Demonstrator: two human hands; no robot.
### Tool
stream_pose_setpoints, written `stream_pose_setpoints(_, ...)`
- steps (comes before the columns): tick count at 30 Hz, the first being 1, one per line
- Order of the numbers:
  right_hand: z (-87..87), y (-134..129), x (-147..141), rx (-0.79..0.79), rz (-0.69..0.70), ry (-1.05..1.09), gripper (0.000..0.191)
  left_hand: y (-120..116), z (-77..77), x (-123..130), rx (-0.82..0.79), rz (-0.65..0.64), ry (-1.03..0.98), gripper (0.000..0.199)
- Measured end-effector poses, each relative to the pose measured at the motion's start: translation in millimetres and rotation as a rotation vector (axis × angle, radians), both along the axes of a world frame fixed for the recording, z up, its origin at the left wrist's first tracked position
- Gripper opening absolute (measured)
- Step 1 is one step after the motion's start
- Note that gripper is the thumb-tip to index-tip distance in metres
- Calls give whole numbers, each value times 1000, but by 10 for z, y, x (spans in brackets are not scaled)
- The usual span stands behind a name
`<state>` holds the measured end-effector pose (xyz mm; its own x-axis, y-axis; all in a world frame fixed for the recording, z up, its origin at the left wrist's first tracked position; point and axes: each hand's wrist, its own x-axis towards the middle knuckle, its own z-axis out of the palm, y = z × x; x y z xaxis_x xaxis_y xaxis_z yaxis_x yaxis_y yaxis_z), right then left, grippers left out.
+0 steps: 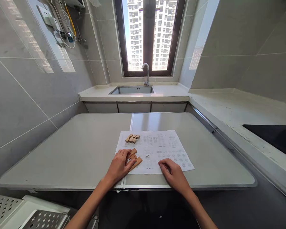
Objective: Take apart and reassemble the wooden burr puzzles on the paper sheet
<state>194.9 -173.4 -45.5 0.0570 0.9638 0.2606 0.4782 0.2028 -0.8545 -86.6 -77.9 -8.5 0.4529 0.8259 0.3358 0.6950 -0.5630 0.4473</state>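
A printed paper sheet [154, 156] with small diagrams lies on the light table [90, 140]. Near its upper left corner rests a group of interlocked wooden pieces [132, 138]. Flat notched wooden pieces [136, 160] lie at the sheet's lower left, partly under my left hand [121, 163]. The fingers of my left hand are apart and rest on these pieces. My right hand [171, 170] lies on the lower right part of the sheet with its fingers curled together; whether anything small is between them is hidden.
Beyond the table, a sink [132, 90] with a faucet [147, 74] sits in a white counter [168, 90] under a window. The counter runs along the right side, with a black object [274, 136] on it. A perforated white item [4, 206] stands lower left.
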Motion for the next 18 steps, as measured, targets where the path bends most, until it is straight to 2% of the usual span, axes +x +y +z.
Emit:
stream_pose_setpoints(3,-8,-2,10,-14,-32,33,31,8,-49,-24,-67,-20,-135,34)
stream_pose_setpoints(8,-5,-24,33,-46,-51,72,33,36,-55,-78,-267,92,-356,40)
stream_pose_setpoints(11,0,-27,38,-47,-55,84,33,42,-74,-81,-267,105,-410,38)
stream_pose_setpoints(18,-8,-8,41,-26,-30,94,31,21,-96,-54,-185,86,-348,34)
